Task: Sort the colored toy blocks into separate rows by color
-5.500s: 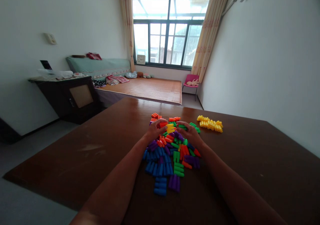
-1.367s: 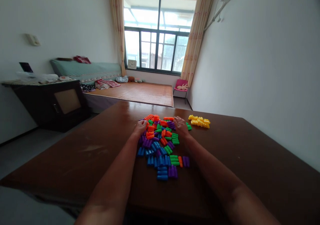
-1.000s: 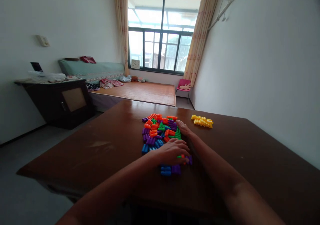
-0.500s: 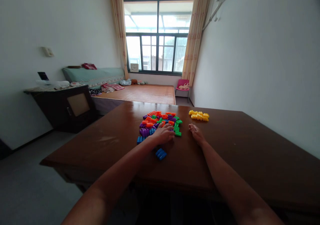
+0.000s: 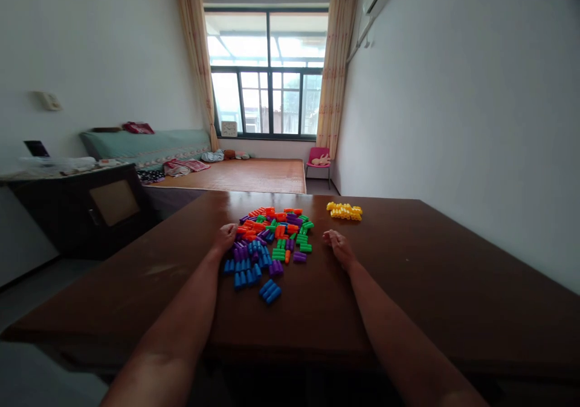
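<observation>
A loose pile of small bullet-shaped plastic blocks [image 5: 281, 230] in orange, green, purple and blue lies on the brown table [image 5: 308, 310]. My left hand [image 5: 225, 238] is at the pile's left edge, close to orange and purple blocks. Its fingers are curled in, and whatever is in them is hidden. To the right of the pile, my right hand [image 5: 339, 247] rests on the table with fingers loosely closed; nothing shows in it. A joined blue block group [image 5: 270, 291] lies apart, nearer to me. Yellow blocks [image 5: 345, 211] sit grouped beyond my right hand.
Behind the table is a bed with a woven mat [image 5: 258, 174]. A pink chair [image 5: 319, 158] stands by the right wall. At the left is a dark cabinet [image 5: 81, 208] with things on top. The table's near edge runs under my forearms.
My left hand has moved left, from over the pile to its left edge, uncovering green, purple and orange blocks. The right hand stays beside the pile. The view has turned slightly right.
</observation>
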The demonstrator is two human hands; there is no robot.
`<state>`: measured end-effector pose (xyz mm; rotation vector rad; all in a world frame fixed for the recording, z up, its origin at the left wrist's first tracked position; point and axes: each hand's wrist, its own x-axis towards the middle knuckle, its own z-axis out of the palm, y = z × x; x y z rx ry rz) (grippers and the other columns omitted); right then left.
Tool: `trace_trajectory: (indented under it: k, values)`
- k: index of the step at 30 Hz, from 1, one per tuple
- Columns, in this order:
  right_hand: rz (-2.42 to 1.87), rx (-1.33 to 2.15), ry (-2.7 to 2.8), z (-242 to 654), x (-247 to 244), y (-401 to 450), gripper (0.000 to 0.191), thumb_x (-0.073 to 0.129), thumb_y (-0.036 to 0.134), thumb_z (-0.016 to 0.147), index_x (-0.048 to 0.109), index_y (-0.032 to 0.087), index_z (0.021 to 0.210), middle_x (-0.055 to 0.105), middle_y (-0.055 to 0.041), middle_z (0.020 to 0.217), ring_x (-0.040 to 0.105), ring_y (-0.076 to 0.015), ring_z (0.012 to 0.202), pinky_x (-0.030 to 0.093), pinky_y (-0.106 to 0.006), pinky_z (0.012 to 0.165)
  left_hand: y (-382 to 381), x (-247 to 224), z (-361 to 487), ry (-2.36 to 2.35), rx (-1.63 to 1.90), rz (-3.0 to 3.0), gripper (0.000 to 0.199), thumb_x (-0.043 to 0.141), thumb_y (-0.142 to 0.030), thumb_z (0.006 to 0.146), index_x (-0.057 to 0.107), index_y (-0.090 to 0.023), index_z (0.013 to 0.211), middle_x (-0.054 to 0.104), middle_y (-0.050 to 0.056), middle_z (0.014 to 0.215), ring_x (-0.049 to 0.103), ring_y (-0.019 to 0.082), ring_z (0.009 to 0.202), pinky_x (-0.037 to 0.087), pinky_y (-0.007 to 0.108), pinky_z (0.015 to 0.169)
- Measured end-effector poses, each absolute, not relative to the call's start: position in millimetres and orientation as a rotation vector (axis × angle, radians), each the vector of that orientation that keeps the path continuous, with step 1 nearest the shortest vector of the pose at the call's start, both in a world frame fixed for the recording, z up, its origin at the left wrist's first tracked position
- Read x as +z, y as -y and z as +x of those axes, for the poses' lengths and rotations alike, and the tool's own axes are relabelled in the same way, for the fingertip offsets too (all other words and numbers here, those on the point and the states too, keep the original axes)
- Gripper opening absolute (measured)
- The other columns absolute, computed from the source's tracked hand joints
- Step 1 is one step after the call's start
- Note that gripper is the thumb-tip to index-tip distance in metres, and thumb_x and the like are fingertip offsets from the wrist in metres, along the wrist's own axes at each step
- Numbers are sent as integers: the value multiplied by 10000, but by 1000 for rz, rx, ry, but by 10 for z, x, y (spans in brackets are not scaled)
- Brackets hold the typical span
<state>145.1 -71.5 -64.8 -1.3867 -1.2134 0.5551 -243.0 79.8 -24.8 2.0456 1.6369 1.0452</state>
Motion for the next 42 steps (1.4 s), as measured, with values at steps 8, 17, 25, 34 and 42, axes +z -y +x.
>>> trace_trajectory:
  k: [8, 17, 25, 34, 42]
  values:
    - [-1376, 576, 1221, 1445, -575, 762, 452, 444, 595, 830, 634, 191, 898, 708, -81, 921, 671, -202, 886, 548, -351, 815, -679, -243, -2425, -1566, 1149, 1974, 433, 445, -524, 816, 702, -194, 925, 735, 48, 954, 655, 241, 930, 517, 304, 797]
    - [-1501, 489, 1159, 1444, -509, 726, 272, 531, 461, 829, 648, 229, 907, 718, -65, 929, 668, -203, 903, 561, -332, 778, -669, -243, -2433, -1503, 1175, 1896, 497, 432, -566, 802, 698, -177, 965, 736, 60, 931, 651, 260, 932, 526, 322, 775]
    - [-1753, 433, 1174, 2384, -384, 593, 136, 633, 303, 755, 632, 183, 820, 687, -40, 754, 642, -151, 667, 559, -280, 630, -744, -190, -2442, -1490, 1362, 2107, 483, 387, -475, 840, 660, -140, 1055, 657, 121, 1160, 597, 269, 1099, 457, 379, 984]
    - [-1939, 31, 1087, 3437, -488, 353, 703, 775, 476, 602, 548, 166, 1191, 604, -168, 1225, 581, -296, 1110, 492, -409, 906, -600, 406, -716, -965, 943, 2552, 487, 400, -476, 895, 573, -180, 1241, 577, 87, 1302, 494, 235, 1254, 366, 359, 1090]
    - [-1815, 20, 1233, 3587, -667, -41, 548, 727, 495, 656, 585, 150, 1057, 669, -114, 981, 627, -200, 751, 525, -373, 756, -822, -31, 973, -1226, 473, 2480, 644, 650, -559, 733, 521, -168, 1228, 511, 192, 1320, 513, 324, 1216, 417, 400, 1000]
